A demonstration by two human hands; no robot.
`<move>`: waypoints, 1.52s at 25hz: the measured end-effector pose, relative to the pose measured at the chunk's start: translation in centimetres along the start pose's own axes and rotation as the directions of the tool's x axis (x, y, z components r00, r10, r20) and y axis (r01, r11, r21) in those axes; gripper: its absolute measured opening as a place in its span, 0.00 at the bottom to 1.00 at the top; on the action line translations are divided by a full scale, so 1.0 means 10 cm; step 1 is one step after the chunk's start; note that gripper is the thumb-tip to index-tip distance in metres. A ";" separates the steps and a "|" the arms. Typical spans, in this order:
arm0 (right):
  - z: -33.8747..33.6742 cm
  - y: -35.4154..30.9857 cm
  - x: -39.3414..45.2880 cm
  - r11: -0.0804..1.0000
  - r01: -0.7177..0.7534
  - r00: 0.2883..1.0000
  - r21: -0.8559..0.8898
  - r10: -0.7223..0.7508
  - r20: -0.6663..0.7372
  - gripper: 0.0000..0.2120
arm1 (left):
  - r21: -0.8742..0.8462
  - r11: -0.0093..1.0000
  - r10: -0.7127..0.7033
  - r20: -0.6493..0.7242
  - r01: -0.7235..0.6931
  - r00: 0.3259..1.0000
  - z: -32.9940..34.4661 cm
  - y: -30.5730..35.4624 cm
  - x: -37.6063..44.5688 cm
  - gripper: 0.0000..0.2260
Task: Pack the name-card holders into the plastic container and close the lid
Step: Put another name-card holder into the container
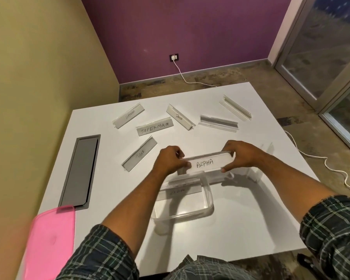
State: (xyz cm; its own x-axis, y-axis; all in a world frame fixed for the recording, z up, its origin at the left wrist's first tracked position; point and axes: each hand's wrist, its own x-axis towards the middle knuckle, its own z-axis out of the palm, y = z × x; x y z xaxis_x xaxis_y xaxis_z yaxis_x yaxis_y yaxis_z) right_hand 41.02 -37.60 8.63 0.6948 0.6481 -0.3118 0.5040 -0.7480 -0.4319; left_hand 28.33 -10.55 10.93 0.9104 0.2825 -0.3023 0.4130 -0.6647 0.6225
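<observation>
Your left hand (pixel 171 159) and right hand (pixel 237 155) each pinch an end of the ALPHA holder (pixel 207 163), keeping it level above the container (pixel 209 201).

White counter (pixel 113 184); pink lid (pixel 49 243); clear container (pixel 209 201); grey inset panel (pixel 79 170); dark plaid sleeves (pixel 331 229); purple wall (pixel 180 33); olive wall (pixel 38 67).

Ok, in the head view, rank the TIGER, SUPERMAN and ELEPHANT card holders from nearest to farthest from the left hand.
From the left hand, gripping the clear ALPHA holder:
1. Clear TIGER name-card holder, just left of the hand.
2. SUPERMAN holder, beyond it.
3. ELEPHANT holder, far left, near the table's back edge.
</observation>
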 end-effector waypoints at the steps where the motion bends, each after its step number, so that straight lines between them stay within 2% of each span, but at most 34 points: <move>1: 0.03 -0.10 -0.01 0.999 0.037 0.999 0.017 -0.037 0.024 0.29 | 0.063 0.998 -0.014 0.080 0.009 0.997 -0.07 -0.13 -0.02 0.18; 4: 0.20 -0.41 -0.03 0.991 0.135 0.985 -0.006 -0.133 0.107 0.27 | 0.138 0.987 -0.124 0.314 0.084 0.941 -0.19 -0.45 -0.11 0.19; 7: 0.40 -0.65 -0.08 0.981 0.188 0.970 -0.052 -0.177 0.169 0.25 | 0.264 0.962 -0.178 0.418 0.069 0.891 -0.15 -0.67 -0.23 0.17; 9: 0.54 -0.77 -0.12 0.971 0.210 0.970 -0.111 -0.193 0.151 0.26 | 0.365 0.931 -0.191 0.419 0.028 0.888 -0.07 -0.79 -0.31 0.18; 13: 0.84 -0.91 -0.15 0.937 0.233 0.969 -0.262 -0.202 0.140 0.29 | 0.554 0.830 -0.144 0.332 -0.068 0.932 0.05 -1.01 -0.40 0.17; 16: 1.02 -0.96 -0.13 0.904 0.251 0.964 -0.346 -0.200 0.177 0.31 | 0.604 0.790 -0.099 0.293 -0.104 0.951 0.17 -1.14 -0.48 0.14; 22: 1.20 -1.02 -0.13 0.881 0.242 0.965 -0.406 -0.174 0.198 0.28 | 0.741 0.637 0.008 0.267 -0.211 0.964 0.32 -1.26 -0.56 0.12; 27: 1.33 -1.12 -0.05 0.768 0.290 0.956 -0.571 -0.211 0.203 0.24 | 0.823 0.473 0.090 0.311 -0.315 0.946 0.39 -1.29 -0.57 0.09; 31: 1.45 -1.19 -0.01 0.688 0.329 0.942 -0.647 -0.189 0.279 0.12 | 0.813 0.468 0.089 0.346 -0.346 0.934 0.44 -1.30 -0.57 0.10; 38: 1.64 -1.20 0.17 0.586 0.425 0.894 -0.690 -0.152 0.421 0.08 | 0.791 0.505 0.046 0.376 -0.347 0.925 0.45 -1.27 -0.57 0.11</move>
State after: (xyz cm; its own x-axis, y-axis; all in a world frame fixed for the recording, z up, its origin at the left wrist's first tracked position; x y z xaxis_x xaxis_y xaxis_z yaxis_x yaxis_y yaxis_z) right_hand 27.72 -25.15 -0.63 0.3284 0.7535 -0.5695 0.9445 -0.2619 0.1982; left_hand 17.79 -6.87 1.50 0.8521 -0.0293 -0.5225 -0.1269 -0.9802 -0.1520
